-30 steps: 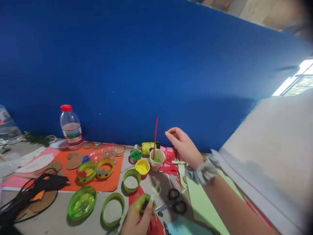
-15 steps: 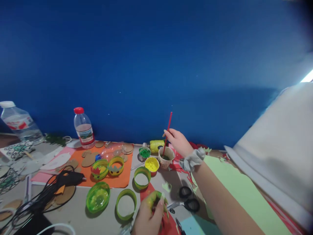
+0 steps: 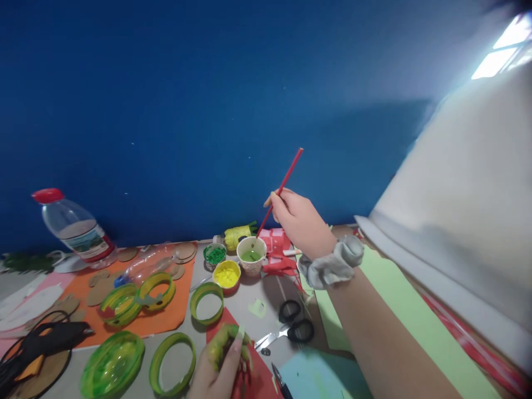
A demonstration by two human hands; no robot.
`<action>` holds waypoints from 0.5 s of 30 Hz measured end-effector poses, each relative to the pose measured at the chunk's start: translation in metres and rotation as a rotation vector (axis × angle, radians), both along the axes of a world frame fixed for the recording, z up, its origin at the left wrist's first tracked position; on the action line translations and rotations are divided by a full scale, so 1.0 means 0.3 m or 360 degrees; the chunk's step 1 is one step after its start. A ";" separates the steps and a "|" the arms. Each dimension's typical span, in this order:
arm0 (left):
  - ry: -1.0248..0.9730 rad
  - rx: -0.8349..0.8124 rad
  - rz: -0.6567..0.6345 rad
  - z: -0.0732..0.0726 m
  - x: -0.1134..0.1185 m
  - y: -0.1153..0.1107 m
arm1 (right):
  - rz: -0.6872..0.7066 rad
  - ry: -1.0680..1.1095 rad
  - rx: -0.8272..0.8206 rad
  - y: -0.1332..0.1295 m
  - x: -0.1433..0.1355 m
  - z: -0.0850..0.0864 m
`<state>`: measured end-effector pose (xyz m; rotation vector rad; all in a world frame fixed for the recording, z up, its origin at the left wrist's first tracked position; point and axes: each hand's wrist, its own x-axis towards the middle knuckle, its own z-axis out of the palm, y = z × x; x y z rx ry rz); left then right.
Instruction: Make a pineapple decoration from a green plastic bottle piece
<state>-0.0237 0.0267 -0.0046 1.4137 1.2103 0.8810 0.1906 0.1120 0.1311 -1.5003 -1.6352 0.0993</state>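
Between the fingertips of my right hand is a thin red paintbrush. It slants down to the rim of a paper cup holding murky green water; its lower tip is at the cup's back edge. My left hand is curled low over red paper, its fingers smeared with green and yellow paint. What it grips, perhaps something green with thin prongs, is mostly hidden. Beside the cup stand a tub of yellow paint and one of green paint. Green rings lie to the left.
Black-handled scissors and a pen lie right of my left hand. A red-capped bottle, a green plastic bowl, a glue gun and orange paper are leftward. Pale green paper lies under my right forearm.
My right hand has lifted the paintbrush out of the cup's water to its rim, tilting it further right. The view has turned right, shifting things leftward. My left hand stays curled.
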 end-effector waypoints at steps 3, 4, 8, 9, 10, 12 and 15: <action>0.0025 -0.0013 -0.0029 -0.012 -0.003 0.002 | -0.0004 0.0005 0.0014 0.001 0.009 0.002; 0.0025 -0.0015 -0.0046 -0.016 -0.004 0.002 | -0.0006 0.0007 0.0017 0.001 0.011 0.002; 0.0040 -0.0018 -0.0031 -0.025 -0.004 0.001 | 0.0020 0.0010 0.0001 0.002 0.014 -0.001; 0.0047 -0.0019 -0.0019 -0.024 -0.004 0.001 | 0.0029 0.0008 -0.0001 0.003 0.013 -0.003; 0.0051 -0.0018 -0.0012 -0.023 -0.004 0.001 | 0.0035 0.0005 -0.0002 0.005 0.012 -0.006; 0.0055 -0.0012 -0.0014 -0.018 -0.004 0.000 | 0.0042 0.0000 -0.0005 0.009 0.007 -0.013; 0.0057 -0.0021 0.0035 -0.010 -0.001 -0.002 | 0.0049 -0.0003 -0.0018 0.016 0.003 -0.022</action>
